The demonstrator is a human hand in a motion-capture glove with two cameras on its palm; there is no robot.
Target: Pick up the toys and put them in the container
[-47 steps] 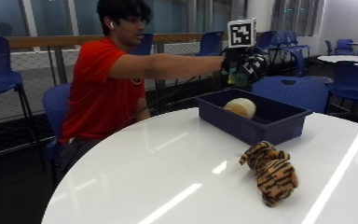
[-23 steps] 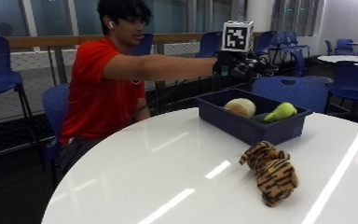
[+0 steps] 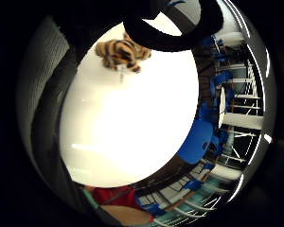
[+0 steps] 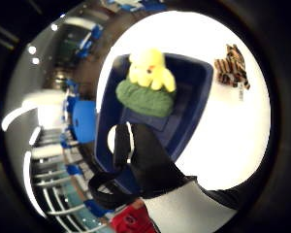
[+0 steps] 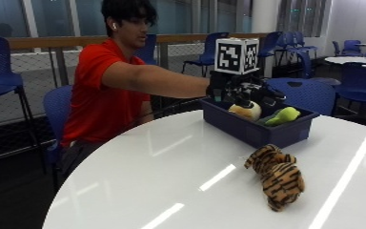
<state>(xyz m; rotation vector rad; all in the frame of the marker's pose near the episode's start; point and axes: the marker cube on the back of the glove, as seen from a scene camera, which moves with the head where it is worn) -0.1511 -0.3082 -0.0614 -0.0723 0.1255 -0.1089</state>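
Nearest the outside camera, in the lower right of the frame, a striped tiger plush toy (image 5: 276, 176) lies on its side on the white round table (image 5: 170, 181), touching nothing and well apart from the hand. In the little finger side palm view it lies on bare tabletop (image 3: 128, 118) as a small tiger (image 3: 121, 53), far from the palm.

Behind it, right of centre, stands the dark blue container (image 5: 259, 125), just beyond the tiger. Inside sit a cream round toy (image 5: 245, 110) and a yellow-green toy (image 5: 282, 116). The thumb side palm view looks down into the bin (image 4: 184, 111), where a yellow plush with a green base (image 4: 148, 85) rests against the far wall.

Further back, at upper centre, the gloved right hand (image 5: 243, 90) hangs over the container's rear edge, just above the cream toy. Its fingers are relaxed and hold nothing; a black finger (image 4: 153, 162) stretches out across the thumb side view, clear of the toys below.

Farthest, at upper left, the person in a red shirt (image 5: 104, 95) sits with the arm reaching across.
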